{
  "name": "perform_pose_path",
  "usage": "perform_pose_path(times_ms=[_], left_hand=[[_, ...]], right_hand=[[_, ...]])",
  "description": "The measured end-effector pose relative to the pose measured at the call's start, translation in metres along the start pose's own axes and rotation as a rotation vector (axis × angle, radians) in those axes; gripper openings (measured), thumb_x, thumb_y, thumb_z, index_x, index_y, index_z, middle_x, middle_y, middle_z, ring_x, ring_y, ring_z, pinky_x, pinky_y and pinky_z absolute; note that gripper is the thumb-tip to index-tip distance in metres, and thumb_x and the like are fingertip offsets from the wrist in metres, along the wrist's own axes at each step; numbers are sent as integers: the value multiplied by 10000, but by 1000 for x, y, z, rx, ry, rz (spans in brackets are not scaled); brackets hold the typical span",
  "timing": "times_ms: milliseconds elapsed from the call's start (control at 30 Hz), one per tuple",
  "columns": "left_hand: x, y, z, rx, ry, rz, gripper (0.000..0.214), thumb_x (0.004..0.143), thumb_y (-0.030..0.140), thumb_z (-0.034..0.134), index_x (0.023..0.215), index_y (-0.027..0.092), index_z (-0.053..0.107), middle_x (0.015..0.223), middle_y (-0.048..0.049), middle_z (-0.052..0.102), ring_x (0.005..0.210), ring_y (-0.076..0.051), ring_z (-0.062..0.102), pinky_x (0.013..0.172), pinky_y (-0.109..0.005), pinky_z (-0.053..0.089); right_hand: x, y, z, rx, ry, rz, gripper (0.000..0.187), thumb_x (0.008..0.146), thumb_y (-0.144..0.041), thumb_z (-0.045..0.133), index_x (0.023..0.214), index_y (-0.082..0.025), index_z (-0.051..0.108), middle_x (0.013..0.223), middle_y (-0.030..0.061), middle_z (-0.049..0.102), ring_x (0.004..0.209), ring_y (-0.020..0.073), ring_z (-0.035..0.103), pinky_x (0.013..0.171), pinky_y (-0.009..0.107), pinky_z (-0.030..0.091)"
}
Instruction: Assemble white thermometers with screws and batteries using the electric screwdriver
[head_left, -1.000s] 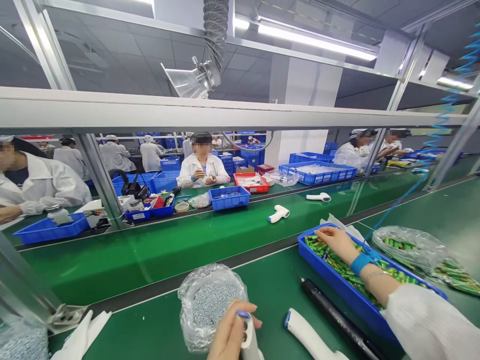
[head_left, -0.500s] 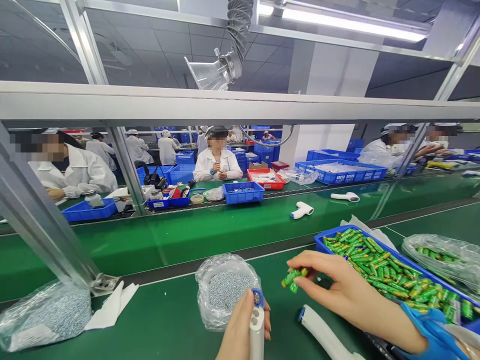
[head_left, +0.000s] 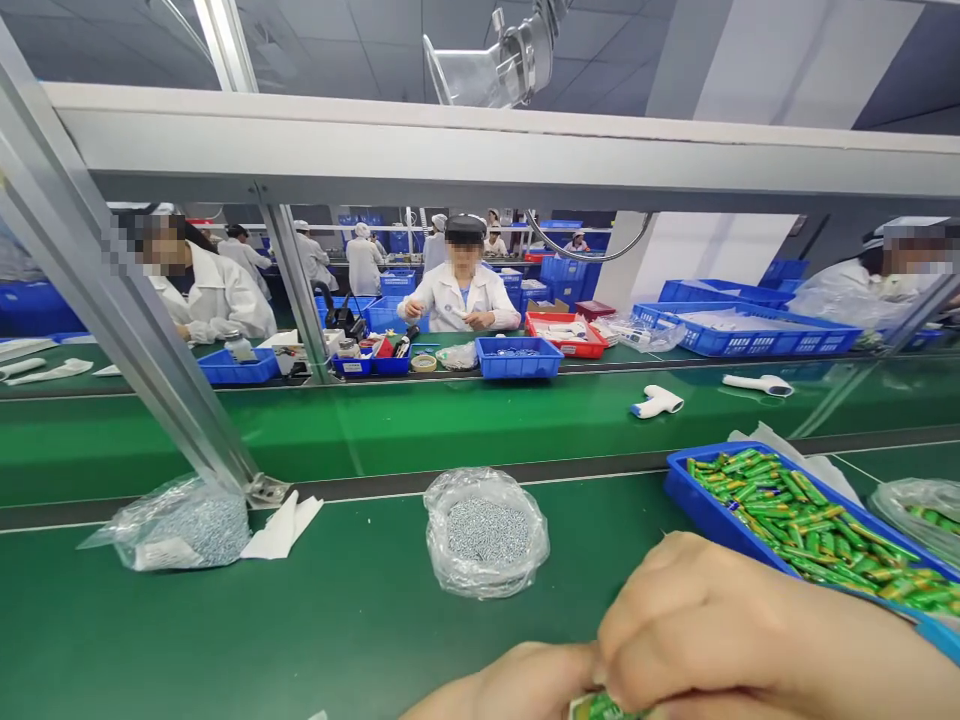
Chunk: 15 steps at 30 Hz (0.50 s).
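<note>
My left hand (head_left: 517, 685) is closed at the bottom edge, around the white gun-shaped device seen in it half a second ago; the device is now almost wholly hidden. Over it, my right hand (head_left: 712, 625) has its fingers curled and pressed down. Between the two hands, part of a green battery (head_left: 600, 707) shows, under my right fingertips. How far it sits in the handle cannot be made out. Right of my right hand lies a blue tray (head_left: 694, 500) heaped with loose green batteries (head_left: 795, 510).
An open plastic bag of small metal screws (head_left: 487, 530) stands mid-table; another bag (head_left: 191, 525) lies left beside white paper (head_left: 283, 525). Two white devices (head_left: 658, 401) lie on the green conveyor (head_left: 420, 430). A metal post (head_left: 142, 250) rises at left. Co-workers sit across.
My right hand has brought its green batteries left and down to the device in my left hand. The view has shifted, so both hands now sit lower in it.
</note>
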<state>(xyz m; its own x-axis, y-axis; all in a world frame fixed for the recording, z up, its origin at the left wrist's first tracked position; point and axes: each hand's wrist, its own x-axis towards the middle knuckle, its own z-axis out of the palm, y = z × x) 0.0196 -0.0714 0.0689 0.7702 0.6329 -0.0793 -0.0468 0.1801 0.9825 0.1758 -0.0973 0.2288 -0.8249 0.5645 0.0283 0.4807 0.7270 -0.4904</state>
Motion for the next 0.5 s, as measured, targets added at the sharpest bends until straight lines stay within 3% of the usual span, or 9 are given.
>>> perform_pose_path(times_ms=[100,233,400,500], left_hand=[[-9,3,0,85,-15,86,423,673,621,595,668,208,684,700,-32,659,627,-188,551,615,-276,434],[-12,14,2,114,-105,102,367,722,543,580,606,202,651,761,-27,674,743,-210,594,712,-276,454],[-4,15,6,-29,-101,-50,428,696,594,584,572,185,613,603,-38,591,751,-244,575,706,-325,484],[1,9,5,-122,-181,-84,457,704,600,576,598,156,593,605,-42,556,762,-234,564,732,-340,482]], right_hand=[[3,-1,-5,60,-119,29,209,876,-65,473,964,-121,654,868,64,671,807,162,636,713,213,463],[0,2,-1,58,-152,43,225,898,-90,450,999,-151,642,867,47,675,833,158,638,708,211,453],[-8,3,19,-73,8,44,157,922,-183,482,969,-212,629,783,-9,662,700,130,626,653,215,438],[-11,3,29,-93,103,60,157,936,-251,475,981,-229,624,768,-13,649,696,132,621,664,220,446]])
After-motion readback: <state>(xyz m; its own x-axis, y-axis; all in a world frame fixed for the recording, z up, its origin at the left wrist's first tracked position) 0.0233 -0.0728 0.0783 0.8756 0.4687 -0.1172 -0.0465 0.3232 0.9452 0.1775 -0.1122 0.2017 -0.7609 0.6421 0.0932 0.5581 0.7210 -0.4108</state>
